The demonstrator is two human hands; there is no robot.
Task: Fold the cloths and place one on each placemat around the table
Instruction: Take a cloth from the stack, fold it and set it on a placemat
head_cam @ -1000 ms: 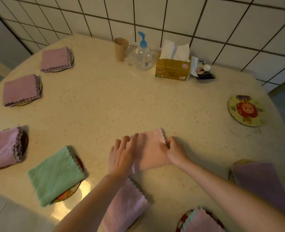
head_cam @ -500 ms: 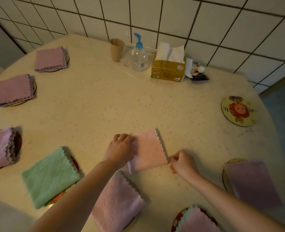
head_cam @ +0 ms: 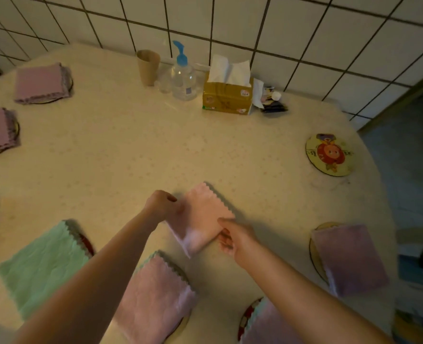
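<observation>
Here your left hand [head_cam: 161, 204] and right hand [head_cam: 232, 238] pinch the folded pink cloth [head_cam: 200, 219] at center frame, while the tissue box [head_cam: 226, 96] lettering at upper center stays unreadable.

A round table [head_cam: 136, 150] with a pale, speckled cream top stands against a wall of white square tiles [head_cam: 304, 38] with dark grout lines. Along the wall edge sit a brown paper cup [head_cam: 148, 67], a clear pump bottle with a blue top [head_cam: 182, 75] and a yellow tissue box [head_cam: 226, 96] with a white tissue sticking up. To the right lies a grey-blue floor [head_cam: 404, 155]. The light is dim and warm, casting a yellowish tone over the tabletop.
</observation>
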